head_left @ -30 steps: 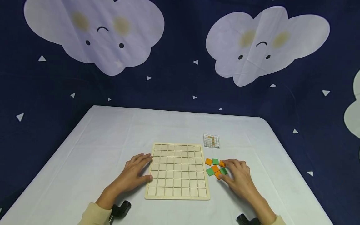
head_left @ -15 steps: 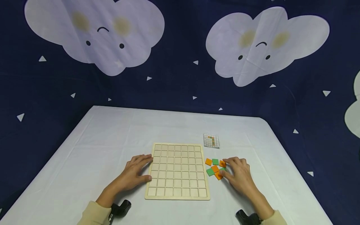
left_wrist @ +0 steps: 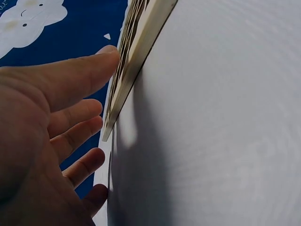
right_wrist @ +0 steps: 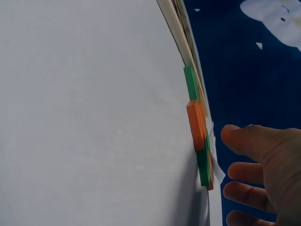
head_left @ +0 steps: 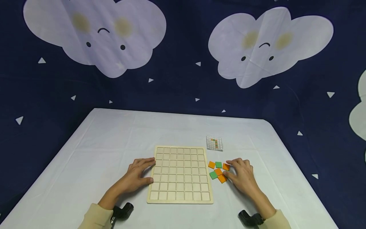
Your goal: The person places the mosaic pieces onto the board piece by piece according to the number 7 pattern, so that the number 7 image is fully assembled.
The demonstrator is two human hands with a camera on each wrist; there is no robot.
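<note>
A light wooden grid board (head_left: 180,201) with square recesses lies flat on the table. My left hand (head_left: 132,176) is at its left edge, thumb and fingers spread along the frame, as the left wrist view also shows at the board's side (left_wrist: 136,59). Just right of the board lies a loose group of orange and green square tiles, among them an orange tile (head_left: 222,178) and a green tile (head_left: 213,175). My right hand (head_left: 242,175) hovers at the right side of this group, fingers relaxed. In the right wrist view no tile is between thumb (right_wrist: 244,141) and fingers.
Behind the tiles lies a small paper card (head_left: 214,143) printed with a grid and an orange and green pattern. A white cloth (head_left: 108,133) covers the table. Beyond it hangs a dark blue curtain (head_left: 183,89) with clouds. Black cameras (head_left: 123,211) are worn at both wrists.
My right hand has shifted slightly and now hides a green tile that showed before. The front orange tile shows more fully. My left hand stays almost still at the board.
</note>
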